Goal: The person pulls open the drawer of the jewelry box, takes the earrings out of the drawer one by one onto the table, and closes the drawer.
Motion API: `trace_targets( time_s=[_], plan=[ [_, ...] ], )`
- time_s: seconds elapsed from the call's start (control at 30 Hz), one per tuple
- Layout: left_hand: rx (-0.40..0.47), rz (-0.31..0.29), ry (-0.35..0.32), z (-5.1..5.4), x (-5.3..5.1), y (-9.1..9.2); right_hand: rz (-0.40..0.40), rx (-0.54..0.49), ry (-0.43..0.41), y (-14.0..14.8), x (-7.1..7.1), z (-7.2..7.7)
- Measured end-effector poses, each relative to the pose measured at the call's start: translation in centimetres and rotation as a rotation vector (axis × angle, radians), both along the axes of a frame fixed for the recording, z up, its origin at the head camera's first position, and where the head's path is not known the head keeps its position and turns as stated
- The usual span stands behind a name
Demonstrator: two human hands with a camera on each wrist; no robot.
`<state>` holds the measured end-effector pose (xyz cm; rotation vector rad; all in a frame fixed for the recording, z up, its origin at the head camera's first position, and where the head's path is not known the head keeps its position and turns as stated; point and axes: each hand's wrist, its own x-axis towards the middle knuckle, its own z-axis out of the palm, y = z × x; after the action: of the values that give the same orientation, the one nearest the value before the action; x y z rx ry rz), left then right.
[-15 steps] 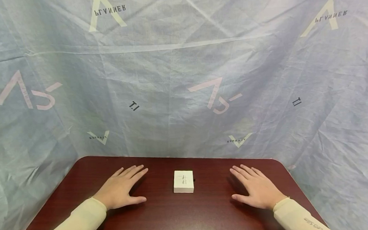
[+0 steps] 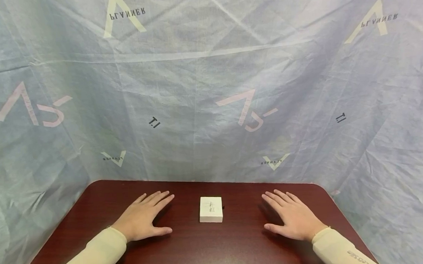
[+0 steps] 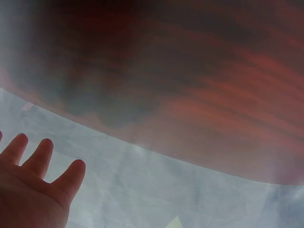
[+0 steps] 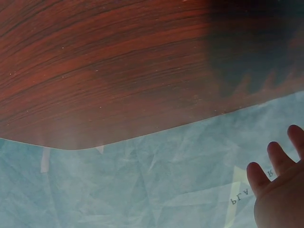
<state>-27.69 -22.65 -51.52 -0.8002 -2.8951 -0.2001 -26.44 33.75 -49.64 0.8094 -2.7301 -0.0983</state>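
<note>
A small white box [image 2: 210,209] with dark print lies on the dark red table [image 2: 211,249], between the two hands and apart from both. To its left is my left hand [image 2: 142,218], palm down, fingers spread and straight, holding nothing. My right hand [image 2: 293,216] is to the box's right, its fingers likewise spread, with nothing held. The left wrist view shows part of the left hand [image 3: 35,190] and a shadow on the table; the right wrist view shows part of the right hand [image 4: 280,185]. Neither wrist view shows the box.
Wrinkled grey-blue cloth [image 2: 194,88] with printed letters hangs behind the table and along both sides. The table's rounded back edge runs close to the cloth.
My left hand has moved slightly right, toward the box. My right hand has shifted slightly left, also toward it. The box has stayed in place.
</note>
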Motion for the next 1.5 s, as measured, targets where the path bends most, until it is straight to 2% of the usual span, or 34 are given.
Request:
trace_targets(
  time_s=[0.5, 0.87, 1.17, 1.3, 1.5],
  plan=[
    [0.02, -0.019, -0.015, 0.6, 0.2, 1.1, 0.015, 0.008, 0.001, -0.6, -0.3, 0.1],
    [0.021, -0.024, -0.019, -0.4, -0.6, 2.3, 0.04, 0.018, 0.06, -1.2, 0.0, 0.4],
    [0.027, -0.031, -0.042, -0.5, -1.0, 3.2, 0.044, 0.014, 0.043, -1.3, -0.2, 0.1],
    [0.008, -0.033, -0.033, -0.6, -1.1, 3.5, 0.046, 0.008, 0.016, -1.5, -0.3, 0.0],
    [-0.009, -0.047, -0.032, 0.0, -1.0, 3.9, 0.038, 0.029, -0.013, -2.2, -0.3, 0.3]
  ],
)
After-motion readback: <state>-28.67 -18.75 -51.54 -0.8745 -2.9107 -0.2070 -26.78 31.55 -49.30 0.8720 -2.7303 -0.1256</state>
